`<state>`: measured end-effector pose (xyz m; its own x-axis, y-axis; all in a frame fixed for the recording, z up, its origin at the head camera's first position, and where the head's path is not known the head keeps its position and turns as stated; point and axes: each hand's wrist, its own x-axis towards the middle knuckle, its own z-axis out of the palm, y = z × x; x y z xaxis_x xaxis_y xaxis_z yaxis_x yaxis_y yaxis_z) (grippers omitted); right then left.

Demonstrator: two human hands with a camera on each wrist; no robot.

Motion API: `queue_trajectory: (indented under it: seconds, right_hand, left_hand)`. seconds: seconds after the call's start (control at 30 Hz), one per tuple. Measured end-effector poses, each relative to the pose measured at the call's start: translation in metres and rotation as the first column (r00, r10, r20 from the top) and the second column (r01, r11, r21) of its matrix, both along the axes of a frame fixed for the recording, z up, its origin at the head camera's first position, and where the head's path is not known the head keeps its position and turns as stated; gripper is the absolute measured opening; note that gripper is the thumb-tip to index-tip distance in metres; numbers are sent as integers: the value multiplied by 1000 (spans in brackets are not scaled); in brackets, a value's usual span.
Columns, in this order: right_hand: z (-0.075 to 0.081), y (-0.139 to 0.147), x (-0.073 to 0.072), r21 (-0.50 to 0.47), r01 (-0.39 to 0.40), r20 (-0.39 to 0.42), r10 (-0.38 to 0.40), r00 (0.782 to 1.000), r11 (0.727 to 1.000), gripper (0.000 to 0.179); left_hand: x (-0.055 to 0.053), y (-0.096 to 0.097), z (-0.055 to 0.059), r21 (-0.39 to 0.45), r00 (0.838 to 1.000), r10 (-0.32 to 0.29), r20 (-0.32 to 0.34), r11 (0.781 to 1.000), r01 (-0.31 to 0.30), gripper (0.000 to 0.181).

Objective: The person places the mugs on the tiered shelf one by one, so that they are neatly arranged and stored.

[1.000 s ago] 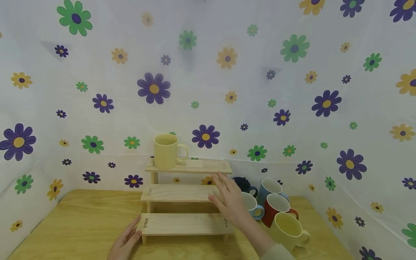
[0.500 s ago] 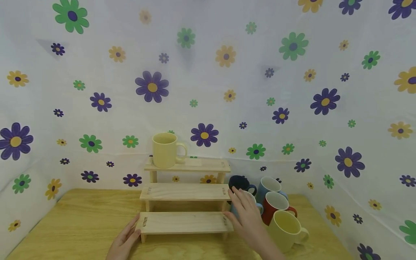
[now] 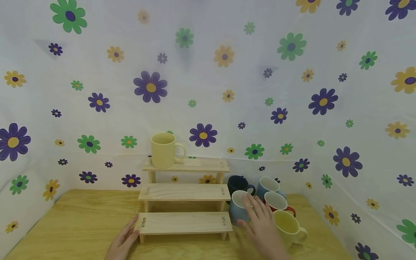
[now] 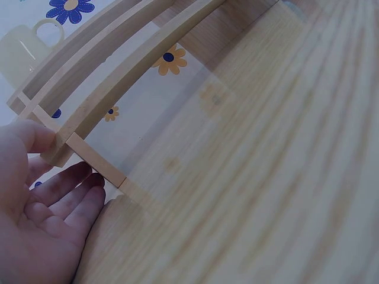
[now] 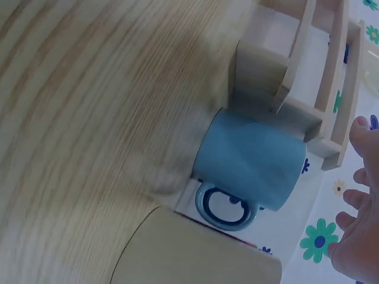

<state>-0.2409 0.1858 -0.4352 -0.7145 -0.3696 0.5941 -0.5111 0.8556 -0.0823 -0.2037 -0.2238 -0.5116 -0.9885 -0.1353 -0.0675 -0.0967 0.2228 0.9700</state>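
A three-step wooden rack [image 3: 186, 222] stands in the middle of the table. My left hand [image 3: 122, 238] holds the left end of its lowest step; in the left wrist view, the thumb lies on the board's end and the other fingers bend beside the leg. A pale yellow mug [image 3: 163, 151] sits on the top step at the left. Over the light blue mug [image 3: 238, 207], right of the rack, hovers my right hand [image 3: 261, 225], its fingers extended. The right wrist view has that hand [image 5: 361, 207] apart from the blue mug [image 5: 254, 157], beside a yellow mug [image 5: 195, 254].
Several mugs crowd the rack's right side: a dark navy mug [image 3: 236, 184], another light blue mug [image 3: 268, 186], a red mug [image 3: 276, 200] and a pale yellow mug [image 3: 287, 225]. A flower-printed cloth [image 3: 201, 79] hangs behind the wooden table [image 3: 91, 216].
My right hand has moved right and down, from over the rack's middle step to above the light blue mug. My left hand has stayed at the rack's left end.
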Motion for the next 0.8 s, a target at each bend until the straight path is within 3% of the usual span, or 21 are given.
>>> queue_trajectory:
  seconds: [0.27,0.37,0.6,0.8]
  right_hand:
    - [0,26,8,107,68,-36,-65,997,992,70]
    - [-1,36,9,114,92,9,-93,996,989,68]
    - [-7,62,10,124,142,-25,-140,990,982,70]
    - [-3,80,12,107,206,145,-220,965,973,71]
  left_hand:
    - [0,0,-2,-4,1000,0,7,1000,0,73]
    - [-1,0,-2,-5,1000,0,6,1000,0,74]
    - [-1,-2,-2,-12,1000,-5,10,1000,5,76]
    - [-2,-3,-2,-10,1000,-3,17,1000,3,76]
